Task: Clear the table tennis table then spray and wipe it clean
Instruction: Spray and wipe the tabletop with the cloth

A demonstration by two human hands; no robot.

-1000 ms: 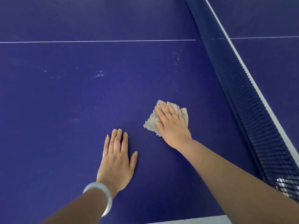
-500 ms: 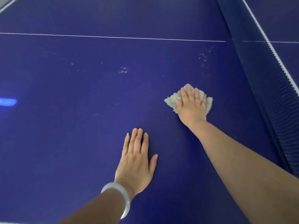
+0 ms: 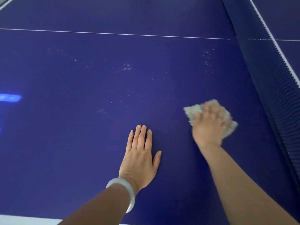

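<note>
Wiping under way, right hand (image 3: 209, 125) blurred and pressing the cloth (image 3: 194, 112) nearer than half a second ago beside the net (image 3: 266, 82), left hand (image 3: 140, 157) still flat, fingers straight, on the worktop (image 3: 65, 143), far droplets (image 3: 125, 68) unwiped.

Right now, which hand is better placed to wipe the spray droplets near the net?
The right hand: it already presses the cloth, close to the droplets by the net. The left hand rests flat without cloth.

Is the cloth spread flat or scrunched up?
Mostly spread flat: the cloth lies on the blue table under the right hand, edges poking out. It's blurry, so folds are unclear.
</note>
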